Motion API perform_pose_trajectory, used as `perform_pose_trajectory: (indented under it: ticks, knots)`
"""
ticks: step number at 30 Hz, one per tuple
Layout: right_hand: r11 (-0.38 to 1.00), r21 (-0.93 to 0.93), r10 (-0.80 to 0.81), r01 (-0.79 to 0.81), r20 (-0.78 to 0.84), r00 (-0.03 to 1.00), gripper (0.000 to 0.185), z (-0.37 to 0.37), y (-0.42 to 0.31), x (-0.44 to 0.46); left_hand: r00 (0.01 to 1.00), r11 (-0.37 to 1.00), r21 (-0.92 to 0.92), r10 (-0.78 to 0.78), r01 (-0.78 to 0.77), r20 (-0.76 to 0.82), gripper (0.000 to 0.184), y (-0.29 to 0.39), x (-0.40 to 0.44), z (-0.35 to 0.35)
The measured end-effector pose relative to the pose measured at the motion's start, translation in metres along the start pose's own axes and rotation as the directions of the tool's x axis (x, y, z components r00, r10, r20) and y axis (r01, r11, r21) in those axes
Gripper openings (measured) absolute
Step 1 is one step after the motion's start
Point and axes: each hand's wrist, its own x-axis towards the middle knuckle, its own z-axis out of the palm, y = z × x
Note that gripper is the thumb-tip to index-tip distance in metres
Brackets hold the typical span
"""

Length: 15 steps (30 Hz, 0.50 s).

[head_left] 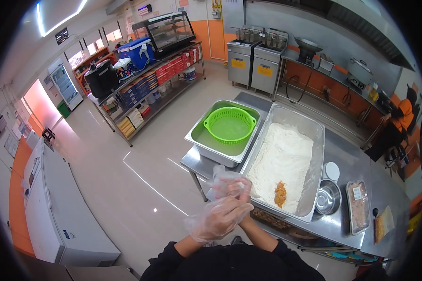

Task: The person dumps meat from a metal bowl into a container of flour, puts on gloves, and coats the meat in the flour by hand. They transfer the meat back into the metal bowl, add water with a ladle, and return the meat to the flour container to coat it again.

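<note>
My left hand (220, 216), in a clear plastic glove, lies across my right hand, its fingers closed at the cuff of the other clear plastic glove. My right hand (237, 186) is just beyond it, fingers partly bent and apart inside the loose plastic, which bunches up past the fingertips. Both hands are in front of the table corner. To their right is a deep steel pan (320, 154) of white flour (286, 154), with a small orange-brown heap (280, 195) on the flour. A green plastic basket (229, 140) sits in a second steel pan (197, 143) holding cloudy liquid.
On the steel table (344, 145) stand a steel bowl (327, 199), a round white lid or tub (331, 171), a wrapped tray of meat (358, 206) and a bag of yellowish food (383, 225). Fryers (239, 63) and a person in orange (401, 117) are farther back.
</note>
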Motion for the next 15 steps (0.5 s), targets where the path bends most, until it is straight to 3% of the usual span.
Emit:
perform_pose_trajectory:
  ticks: [1,4,5,8,11,13,15]
  knots:
    - [0.969,0.191,0.171,-0.157,-0.056,0.984,0.047,0.003,-0.002,-0.001,0.998,0.999,-0.035,0.018,-0.021,-0.067,0.024,0.001,0.003,-0.003]
    - [0.824,0.520,0.267,-0.224,-0.009,0.964,0.043,0.010,-0.020,0.007,0.948,0.973,0.039,-0.210,0.226,-0.238,0.032,0.003,-0.011,-0.005]
    - [0.824,0.475,0.315,-0.309,0.069,0.947,0.050,0.004,-0.016,0.007,0.923,0.944,0.091,-0.286,0.318,-0.256,0.027,0.000,-0.015,-0.005]
    - [0.555,0.733,0.342,-0.394,0.230,0.911,0.059,0.011,-0.021,0.015,0.891,0.898,0.141,-0.372,0.416,-0.260,0.027,-0.011,-0.029,-0.004]
    - [0.469,0.729,0.319,-0.498,0.386,0.865,0.064,0.022,-0.010,0.010,0.875,0.858,0.211,-0.419,0.468,-0.241,0.025,-0.016,-0.035,-0.009]
    - [0.465,0.742,0.346,-0.482,0.349,0.871,0.064,0.039,-0.024,0.006,0.879,0.858,0.213,-0.425,0.468,-0.217,0.022,-0.022,-0.044,-0.012]
    - [0.390,0.754,0.326,-0.529,0.425,0.845,0.060,0.049,-0.024,0.005,0.898,0.877,0.218,-0.387,0.429,-0.209,0.017,-0.031,-0.059,-0.010]
